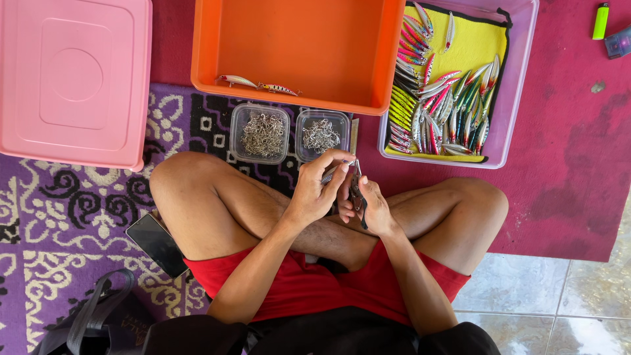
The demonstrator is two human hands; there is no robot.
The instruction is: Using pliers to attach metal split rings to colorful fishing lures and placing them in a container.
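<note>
**Seated worker, pliers and lure held over crossed legs**

Nearest the viewer: a black bag (98,319) lies on the patterned purple rug (39,217), with a dark phone (158,244) flat on the rug beside the person's left knee.

The person sits cross-legged in red shorts (309,289). Both hands meet above the shins. The left hand (315,187) has its fingers closed on a small silvery fishing lure (330,174), thumb and forefinger pinched at its upper end. The right hand (374,207) is wrapped around a pair of dark pliers (357,194), which stands roughly upright with its tip at the lure. How the plier jaws stand cannot be told.

Just beyond the hands, two small clear tubs (261,133) sit side by side, each holding a heap of small metal hooks or rings.

Farther out: an orange bin (296,59) with two finished lures (259,84) against its near wall; to the person's right, a clear bin (519,72) lined in yellow and packed with coloured lures; to the left, a pink lid (72,79). A green lighter (601,21) lies on the red mat (578,144).
</note>
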